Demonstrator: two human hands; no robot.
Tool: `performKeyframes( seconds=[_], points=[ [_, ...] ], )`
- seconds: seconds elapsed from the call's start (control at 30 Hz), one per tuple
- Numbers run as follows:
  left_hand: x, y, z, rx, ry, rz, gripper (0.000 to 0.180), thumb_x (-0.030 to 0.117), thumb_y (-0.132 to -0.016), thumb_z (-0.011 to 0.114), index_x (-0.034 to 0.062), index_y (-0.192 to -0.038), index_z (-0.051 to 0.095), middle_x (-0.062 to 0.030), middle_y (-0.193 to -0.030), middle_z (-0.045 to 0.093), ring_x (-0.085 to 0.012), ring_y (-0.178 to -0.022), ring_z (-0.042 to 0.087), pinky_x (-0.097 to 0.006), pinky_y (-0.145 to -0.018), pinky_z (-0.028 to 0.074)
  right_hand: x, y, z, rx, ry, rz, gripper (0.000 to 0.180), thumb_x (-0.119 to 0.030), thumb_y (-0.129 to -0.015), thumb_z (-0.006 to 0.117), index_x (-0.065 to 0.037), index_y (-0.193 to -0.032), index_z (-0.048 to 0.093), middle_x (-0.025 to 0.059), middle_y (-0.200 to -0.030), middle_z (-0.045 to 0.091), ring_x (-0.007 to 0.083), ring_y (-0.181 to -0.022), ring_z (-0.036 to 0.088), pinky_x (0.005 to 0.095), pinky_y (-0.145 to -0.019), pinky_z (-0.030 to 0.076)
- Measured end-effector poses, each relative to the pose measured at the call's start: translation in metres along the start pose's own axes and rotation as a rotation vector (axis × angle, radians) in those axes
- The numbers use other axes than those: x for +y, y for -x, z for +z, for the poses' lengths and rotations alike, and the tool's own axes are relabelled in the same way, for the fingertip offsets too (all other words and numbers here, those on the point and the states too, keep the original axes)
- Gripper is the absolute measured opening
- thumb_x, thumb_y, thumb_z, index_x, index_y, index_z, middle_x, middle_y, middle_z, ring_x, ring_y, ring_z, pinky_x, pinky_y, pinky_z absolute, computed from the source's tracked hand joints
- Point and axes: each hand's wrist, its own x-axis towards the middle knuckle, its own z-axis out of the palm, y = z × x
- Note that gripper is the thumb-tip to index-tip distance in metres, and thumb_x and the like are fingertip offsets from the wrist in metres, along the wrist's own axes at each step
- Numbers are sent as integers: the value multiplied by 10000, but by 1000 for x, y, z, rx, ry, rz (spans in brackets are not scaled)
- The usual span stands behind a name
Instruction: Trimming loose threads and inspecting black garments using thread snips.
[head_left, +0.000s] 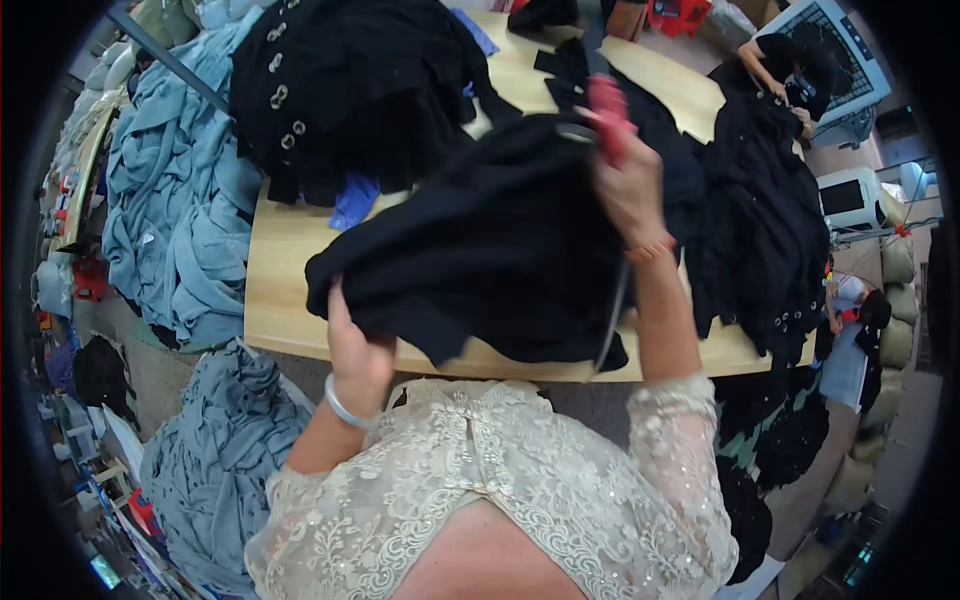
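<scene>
A black cloth garment [480, 240] is spread between my hands over the front of the pale wooden table [275, 300]. My left hand [358, 350] is closed on its left edge, the fingers partly hidden by the cloth. My right hand [628, 185] is raised at the garment's far right corner, closed round a red-handled tool [607, 105]. A grey length runs from the tool towards the top of the view; motion blurs it, and its kind is unclear. Below my right wrist hangs a thin grey cord [612, 330].
A black garment heap with metal eyelets [350, 90] covers the far left. More black garments [760, 210] lie right, where a co-worker's hands [780, 92] touch cloth. Blue-grey fabric piles [180, 190] stand left of the table, another [225, 450] on the floor. A blue crate [850, 65] stands back right.
</scene>
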Motion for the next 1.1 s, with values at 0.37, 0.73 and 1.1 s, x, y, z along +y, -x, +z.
performKeyframes(
  seconds=[0.37, 0.73, 1.1],
  points=[
    [12, -51, -200, -460, -2220, 568, 757, -14, -696, 673, 120, -1413, 473, -220, -1452, 372, -456, -1271, 407, -491, -1086, 353, 19, 178, 96, -461, 111, 220, 247, -192, -786, 773, -60, -936, 628, 162, -815, 663, 378, -792, 660, 441, -682, 515],
    [53, -104, -222, -1198, -2254, 541, 596, 110, -656, 750, 103, -1233, 604, -92, -1311, 552, -274, -1047, 524, -409, -890, 425, 74, 274, 122, -425, 391, 323, 413, -123, -791, 693, -81, -1182, 571, 112, -1479, 454, 420, -880, 644, 495, -731, 531],
    [111, -113, -191, -431, -1477, -274, 192, 154, -947, 640, -17, -1021, 683, -44, -920, 686, -94, -841, 620, -248, -778, 497, 69, 243, 108, -662, 389, 310, 487, -314, -718, 801, -35, -1048, 577, 176, -1010, 663, 397, -927, 642, 466, -799, 520]
  ],
)
